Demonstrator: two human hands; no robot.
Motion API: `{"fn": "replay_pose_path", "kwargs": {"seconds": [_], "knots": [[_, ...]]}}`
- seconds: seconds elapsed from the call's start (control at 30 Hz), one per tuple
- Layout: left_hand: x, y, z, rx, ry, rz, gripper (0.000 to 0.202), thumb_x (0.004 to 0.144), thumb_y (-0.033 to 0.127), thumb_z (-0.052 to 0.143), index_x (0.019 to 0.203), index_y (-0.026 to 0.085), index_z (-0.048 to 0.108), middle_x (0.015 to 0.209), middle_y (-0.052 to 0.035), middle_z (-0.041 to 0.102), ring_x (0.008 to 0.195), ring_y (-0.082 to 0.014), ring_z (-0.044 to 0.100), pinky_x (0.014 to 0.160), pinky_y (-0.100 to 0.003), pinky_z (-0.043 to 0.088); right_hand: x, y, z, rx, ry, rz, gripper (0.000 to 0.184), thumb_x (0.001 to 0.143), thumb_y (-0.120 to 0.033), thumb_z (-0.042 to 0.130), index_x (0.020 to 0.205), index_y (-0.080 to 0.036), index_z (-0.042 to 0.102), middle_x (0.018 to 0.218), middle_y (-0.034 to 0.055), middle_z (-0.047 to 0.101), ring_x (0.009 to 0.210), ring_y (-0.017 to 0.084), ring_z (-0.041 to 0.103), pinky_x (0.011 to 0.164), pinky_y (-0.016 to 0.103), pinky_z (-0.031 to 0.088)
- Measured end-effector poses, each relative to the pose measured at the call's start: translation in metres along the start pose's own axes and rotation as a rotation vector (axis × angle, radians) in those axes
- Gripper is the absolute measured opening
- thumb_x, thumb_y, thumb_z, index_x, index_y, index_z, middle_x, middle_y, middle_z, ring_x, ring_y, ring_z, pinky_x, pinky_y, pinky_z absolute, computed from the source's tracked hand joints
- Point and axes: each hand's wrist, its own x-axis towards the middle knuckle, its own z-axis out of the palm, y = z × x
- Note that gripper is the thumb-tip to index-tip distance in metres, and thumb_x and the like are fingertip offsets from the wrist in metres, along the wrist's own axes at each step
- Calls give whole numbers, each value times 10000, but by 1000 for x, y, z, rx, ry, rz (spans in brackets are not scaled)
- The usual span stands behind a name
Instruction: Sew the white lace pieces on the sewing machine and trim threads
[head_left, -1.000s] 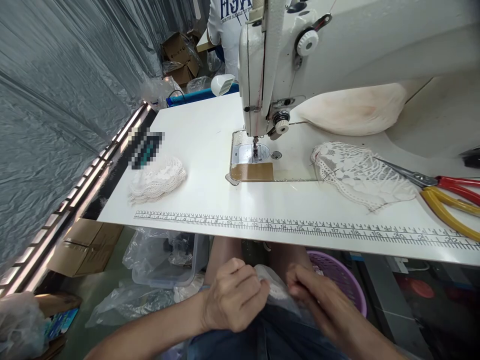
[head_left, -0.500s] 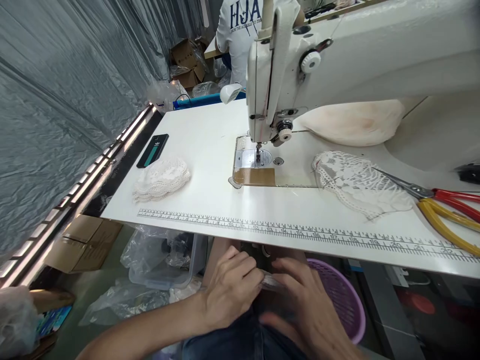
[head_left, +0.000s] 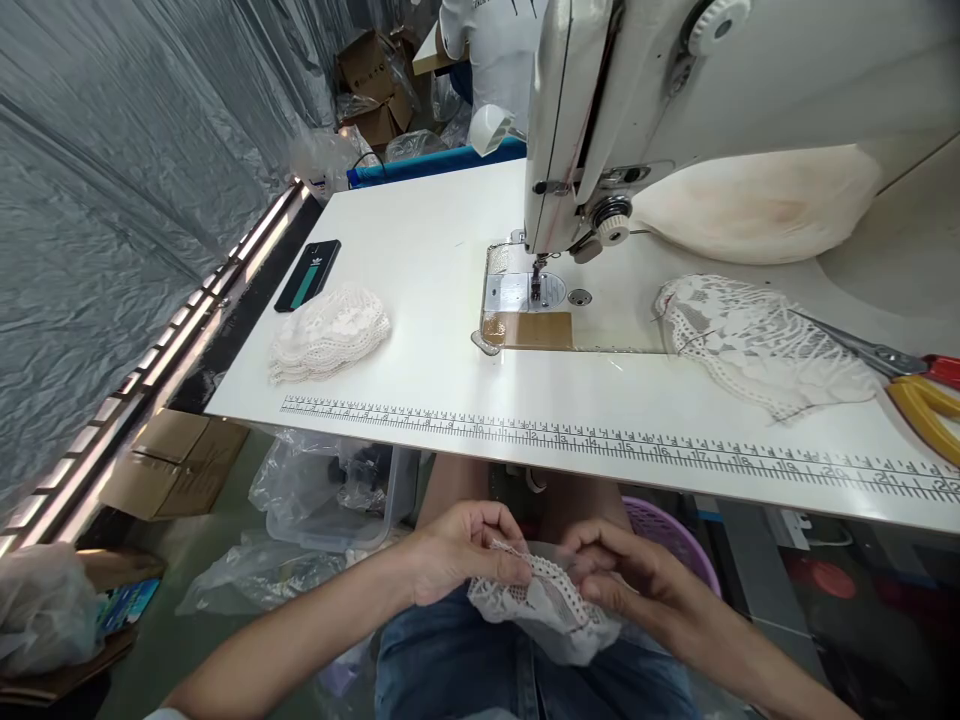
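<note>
Over my lap, a piece of white lace fabric [head_left: 559, 615] hangs between both hands, its scalloped trim facing up. My left hand [head_left: 476, 550] pinches its left edge between thumb and fingers. My right hand [head_left: 626, 575] grips the other side, thumb on top; some fingertips are hidden behind the cloth. Above them on the white table stands a sewing machine [head_left: 570, 130], its presser foot [head_left: 537, 285] over the metal plate. A stack of white lace pieces [head_left: 330, 332] lies on the left of the table, and another lace piece [head_left: 765, 345] lies right of the needle.
Scissors [head_left: 874, 350] with red and yellow handles lie at the right. A phone [head_left: 307, 276] rests by the left edge. A printed ruler [head_left: 600, 440] runs along the front. Below are a plastic bin [head_left: 330, 525] and a purple basket [head_left: 675, 540]. Another person [head_left: 499, 60] sits beyond.
My hands have opened the bunched lace out into view and turned it up over my lap. The head view has shifted closer to the machine, which now appears larger.
</note>
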Motion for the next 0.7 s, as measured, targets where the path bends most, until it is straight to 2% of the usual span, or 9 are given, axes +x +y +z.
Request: {"fn": "replay_pose_path", "kwargs": {"seconds": [0.07,0.13,0.27,0.4,0.5,0.6,0.7], "knots": [[-2,2,1,0,-1,-4,510,445,309,886,852,103,657,599,9,632,554,-96,567,608,-232,429,-2,2,2,-64,60,-52,291,873,-357,574,1146,-264,536,940,29,631,858,167,585,725,267,469],[-4,3,1,11,0,-10,536,454,309,884,900,96,678,656,-15,654,600,-112,588,652,-254,441,-2,0,4,-154,107,-135,269,863,-324,594,1128,-289,569,1022,37,639,937,187,591,790,285,472],[-6,2,1,40,14,-13,488,448,307,884,841,85,699,714,-50,675,640,-128,601,685,-273,445,4,-6,4,-254,104,-252,131,890,-313,549,948,-245,646,860,33,667,788,175,614,698,265,467],[-4,1,3,56,20,5,471,463,302,880,845,90,704,713,-52,679,632,-118,595,668,-254,441,6,-5,6,-316,111,-277,200,917,-333,495,804,-214,610,747,18,627,692,153,576,621,245,420],[-3,1,6,86,25,7,456,478,317,874,840,96,703,695,-40,673,627,-114,594,652,-242,435,2,-5,7,-355,136,-234,223,935,-351,447,786,-218,546,727,8,585,658,145,536,588,239,402],[-2,4,8,116,38,4,432,504,336,861,831,102,702,683,-32,666,625,-109,591,646,-233,428,-10,0,-4,-365,140,-225,217,951,-346,386,801,-230,491,781,20,582,715,158,553,647,253,444],[-3,7,8,146,29,21,402,549,351,838,842,111,705,718,-32,668,645,-100,582,680,-233,429,-33,24,-33,-499,183,-178,241,943,-353,349,790,-239,496,812,55,622,730,188,594,658,287,489]]}}
